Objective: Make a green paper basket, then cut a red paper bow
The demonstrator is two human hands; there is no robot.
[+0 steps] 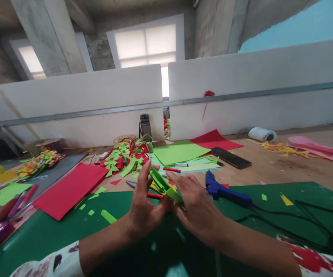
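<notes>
Between my hands, just above the green mat (120, 231), is a folded strip of bright green paper (159, 181). My left hand (144, 204) grips its left side, with fingers raised and the thumb low. My right hand (193, 202) grips the other end, its fingers bent over the paper. Behind the paper lie scissors (131, 184), partly covered by my left hand, and something red and yellow that I cannot make out. A blue glue gun (225, 191) rests just right of my right hand, its dark cord trailing over the mat.
Red paper (74, 188) lies at left, green paper (180, 151) further back. A heap of red and green paper pieces (130, 154), a bottle (145, 126) and a phone (231, 157) sit behind my hands. A white partition (102, 92) bounds the table.
</notes>
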